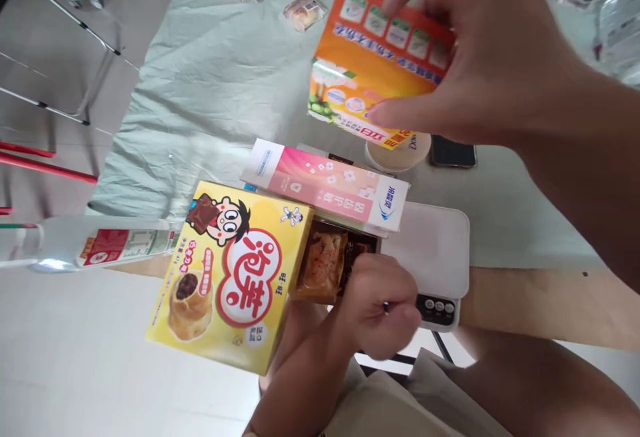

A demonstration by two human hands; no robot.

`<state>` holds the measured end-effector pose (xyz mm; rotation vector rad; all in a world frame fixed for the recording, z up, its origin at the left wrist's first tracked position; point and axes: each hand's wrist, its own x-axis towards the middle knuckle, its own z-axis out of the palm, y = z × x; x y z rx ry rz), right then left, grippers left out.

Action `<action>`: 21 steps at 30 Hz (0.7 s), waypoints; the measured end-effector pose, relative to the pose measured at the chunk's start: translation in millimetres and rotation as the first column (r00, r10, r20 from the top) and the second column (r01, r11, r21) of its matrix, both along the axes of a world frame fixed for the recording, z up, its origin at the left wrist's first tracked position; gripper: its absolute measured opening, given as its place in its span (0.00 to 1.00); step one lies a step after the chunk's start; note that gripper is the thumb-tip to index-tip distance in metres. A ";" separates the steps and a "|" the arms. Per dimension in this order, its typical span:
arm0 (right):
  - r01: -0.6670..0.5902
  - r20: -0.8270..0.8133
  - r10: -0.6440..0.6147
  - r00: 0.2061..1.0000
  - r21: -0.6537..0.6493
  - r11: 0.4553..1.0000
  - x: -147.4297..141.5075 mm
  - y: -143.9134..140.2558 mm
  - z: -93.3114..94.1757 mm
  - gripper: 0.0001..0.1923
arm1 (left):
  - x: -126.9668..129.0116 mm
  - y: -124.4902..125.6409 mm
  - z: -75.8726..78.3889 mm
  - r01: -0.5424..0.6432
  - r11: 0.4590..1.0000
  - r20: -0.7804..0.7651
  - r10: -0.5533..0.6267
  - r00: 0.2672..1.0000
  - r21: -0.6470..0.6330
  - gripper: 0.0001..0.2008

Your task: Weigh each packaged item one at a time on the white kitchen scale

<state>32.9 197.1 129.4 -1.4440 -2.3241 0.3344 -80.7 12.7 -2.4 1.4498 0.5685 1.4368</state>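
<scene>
Right hand (480, 57) up over table, fingers spread and curled, thumb and fingertips pinching orange packet (370, 64) by near edge, packet lifted and tilted above green cloth (210, 90). Left hand (380, 304) low near table edge, closed in loose fist on stack: yellow cartoon box (230, 277) jutting off edge, dark snack pouch (325, 264) just beside it under fingers, pink-white carton (325, 184) lying across top. White scale (435, 250) beneath stack. Phone (453, 152) and round lid (397, 154) behind, under packet. Bottle (85, 244) lying at left.
</scene>
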 end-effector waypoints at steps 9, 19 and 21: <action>-0.151 0.019 0.152 0.988 -0.058 0.987 -32.5 49.7 -56.9 0.42 | -10.4 -6.4 8.1 0.499 0.723 0.456 -0.280 0.845 -0.478 0.35; -0.107 0.098 0.137 0.986 -0.261 0.959 -43.7 41.2 -56.2 0.36 | -0.9 -5.7 38.0 0.647 0.678 0.700 -0.270 0.661 -0.349 0.55; -0.101 0.123 0.143 0.982 -0.294 0.950 -46.3 41.8 -57.3 0.36 | 2.1 -5.5 39.7 0.623 0.667 0.705 -0.204 0.679 -0.408 0.59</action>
